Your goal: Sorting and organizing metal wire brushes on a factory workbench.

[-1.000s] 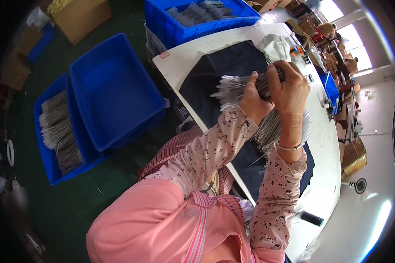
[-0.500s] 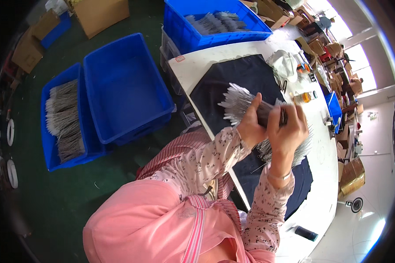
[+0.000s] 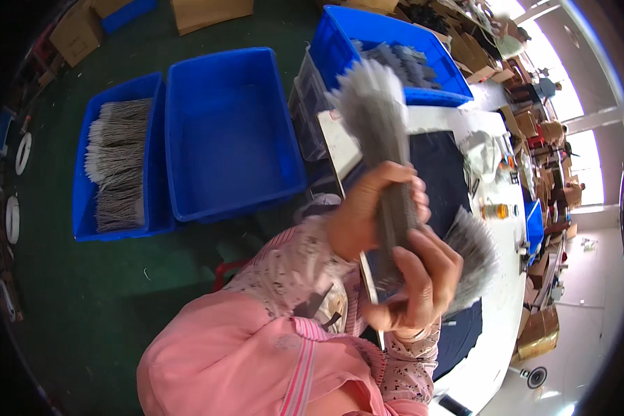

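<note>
A thick bundle of thin grey wire-like stems with pale, brushy tips (image 3: pixel 374 104) is raised above the table, tips pointing up and away. My left hand (image 3: pixel 371 208) is wrapped round its middle. Lower down, the fingers and thumb of my right hand (image 3: pixel 426 284) curl about the stem ends. The bundle is blurred, so single pieces cannot be made out. Beside my right hand, a second pile of the same pieces (image 3: pixel 475 260) lies fanned out on the dark cloth (image 3: pixel 437 163), partly hidden behind the hand.
Left of the white table (image 3: pixel 496 326) stand a blue bin without visible contents (image 3: pixel 232 132) and a blue bin (image 3: pixel 83 222) of similar stems. Another blue bin (image 3: pixel 437 97) with grey pieces is beyond the table. A white bag (image 3: pixel 482 152) and a small bottle (image 3: pixel 494 211) lie at the right.
Both hands have lifted the bundle from over the cloth, turning it more upright with its tips away from me. My right hand has shifted to the lower end. The view has swung slightly left.
</note>
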`<state>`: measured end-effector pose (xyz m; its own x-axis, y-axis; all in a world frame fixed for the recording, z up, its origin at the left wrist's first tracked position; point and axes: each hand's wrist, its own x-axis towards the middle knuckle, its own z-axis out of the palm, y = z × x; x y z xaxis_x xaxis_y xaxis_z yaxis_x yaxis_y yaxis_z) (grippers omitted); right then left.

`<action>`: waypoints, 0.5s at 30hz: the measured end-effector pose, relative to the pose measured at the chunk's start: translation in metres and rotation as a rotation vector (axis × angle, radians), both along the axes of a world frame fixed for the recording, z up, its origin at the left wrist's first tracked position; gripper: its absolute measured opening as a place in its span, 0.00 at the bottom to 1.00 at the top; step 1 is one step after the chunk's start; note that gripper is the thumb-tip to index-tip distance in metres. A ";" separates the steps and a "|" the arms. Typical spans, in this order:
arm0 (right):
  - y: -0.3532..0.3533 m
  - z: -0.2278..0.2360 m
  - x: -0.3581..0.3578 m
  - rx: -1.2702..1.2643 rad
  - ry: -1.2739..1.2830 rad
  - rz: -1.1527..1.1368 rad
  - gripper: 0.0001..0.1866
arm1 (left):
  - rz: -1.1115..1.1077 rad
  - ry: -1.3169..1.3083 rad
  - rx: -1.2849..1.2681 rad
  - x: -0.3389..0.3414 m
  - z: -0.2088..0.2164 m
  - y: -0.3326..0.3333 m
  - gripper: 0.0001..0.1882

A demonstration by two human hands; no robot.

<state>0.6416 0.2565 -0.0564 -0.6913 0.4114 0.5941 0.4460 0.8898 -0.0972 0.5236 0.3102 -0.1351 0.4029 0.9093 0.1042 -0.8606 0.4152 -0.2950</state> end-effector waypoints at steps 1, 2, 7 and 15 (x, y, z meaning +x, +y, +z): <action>0.020 -0.007 -0.014 -0.195 0.156 0.162 0.26 | 0.071 0.047 -0.027 -0.027 -0.003 0.004 0.07; 0.040 -0.021 -0.028 -0.342 0.266 0.226 0.26 | 0.128 0.173 -0.049 -0.057 -0.020 0.007 0.08; 0.184 -0.116 -0.113 -0.468 0.120 0.004 0.24 | 0.274 1.039 -0.436 -0.169 -0.116 0.007 0.17; 0.266 -0.220 -0.143 -0.340 -0.320 0.118 0.27 | 0.282 2.827 -0.506 -0.317 -0.337 0.028 0.39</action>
<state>0.4991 0.5224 -0.2765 -0.8711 0.4534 0.1888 0.3993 0.8776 -0.2655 0.2061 0.3380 -0.4721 -0.6731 0.7350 -0.0812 0.5668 0.5833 0.5818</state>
